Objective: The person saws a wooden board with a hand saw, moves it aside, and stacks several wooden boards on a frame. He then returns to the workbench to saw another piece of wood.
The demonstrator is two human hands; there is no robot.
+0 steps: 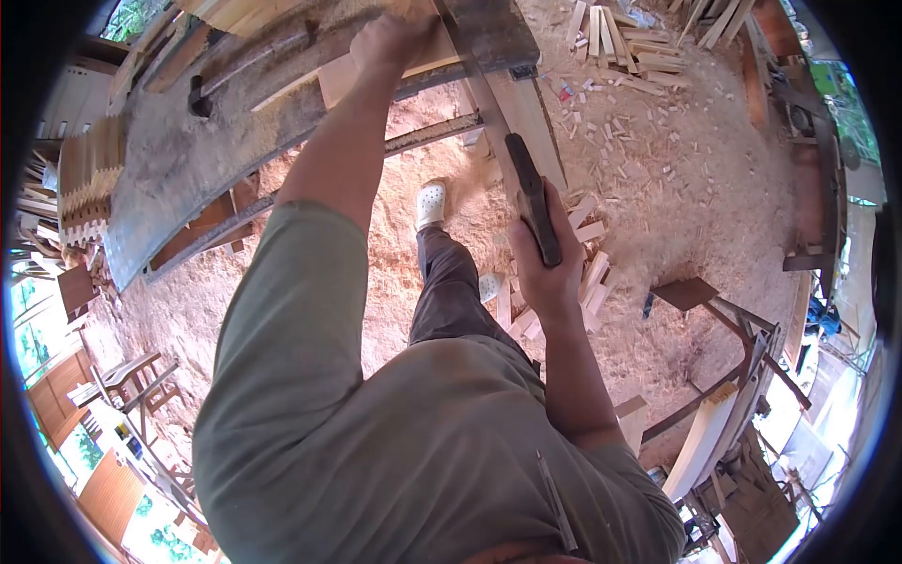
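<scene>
My right hand [550, 254] is wrapped round the dark handle of a handsaw [489, 108]. The saw's long blade runs up and away to the bench edge, where it meets a pale wooden board [343, 80]. At the top of the view, my left hand [383, 42] grips that board down on the workbench [188, 150], left of the blade. Its fingertips are partly hidden and a little blurred. The far end of the blade, beside the board, is hard to make out.
Timber offcuts [625, 42] lie piled at the upper right, with scraps strewn over the sawdust floor [676, 188]. Cut wooden pieces [89, 183] are stacked at the bench's left end. A wooden frame [742, 329] stands at the right. My feet are under the bench edge.
</scene>
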